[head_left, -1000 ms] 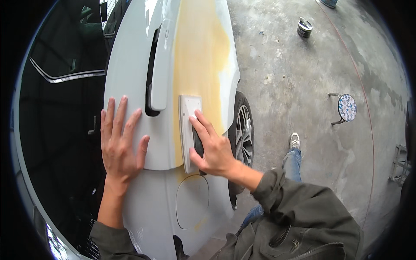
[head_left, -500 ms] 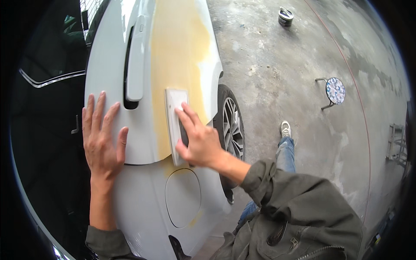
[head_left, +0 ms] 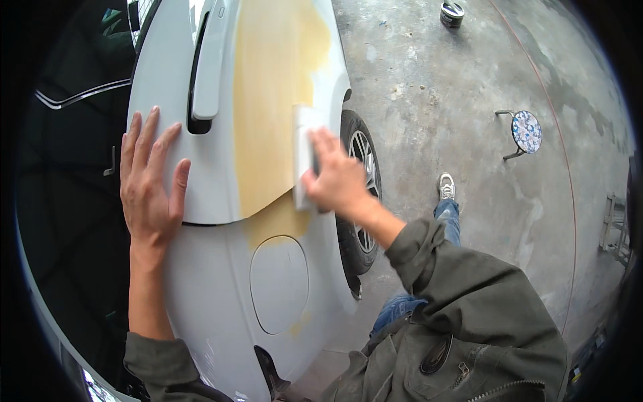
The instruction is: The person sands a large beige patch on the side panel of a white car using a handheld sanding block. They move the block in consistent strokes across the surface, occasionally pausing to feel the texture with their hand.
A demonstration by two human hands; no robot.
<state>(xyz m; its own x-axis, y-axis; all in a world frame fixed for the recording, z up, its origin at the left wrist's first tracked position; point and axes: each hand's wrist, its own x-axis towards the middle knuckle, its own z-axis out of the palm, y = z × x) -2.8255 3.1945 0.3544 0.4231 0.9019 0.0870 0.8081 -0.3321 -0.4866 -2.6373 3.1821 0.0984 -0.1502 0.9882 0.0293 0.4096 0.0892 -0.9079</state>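
Note:
A long white sanding block lies against the side of a white car, gripped by my right hand, which is slightly blurred. The block sits along the outer edge of a yellowish filler patch that runs over the door and a little past its rear edge onto the panel behind. Fingers spread, my left hand rests flat on the car body near the window, beside the door handle. Below the patch is the round fuel flap.
The car's wheel is just right of the block. On the concrete floor stand a round stool with a patterned seat and a dark bucket. A thin red line crosses the floor. A metal frame stands at far right.
My right hand has slid the sanding block to the right and forward, from the patch's middle to its outer edge. My left hand stays on the body; the view has shifted slightly.

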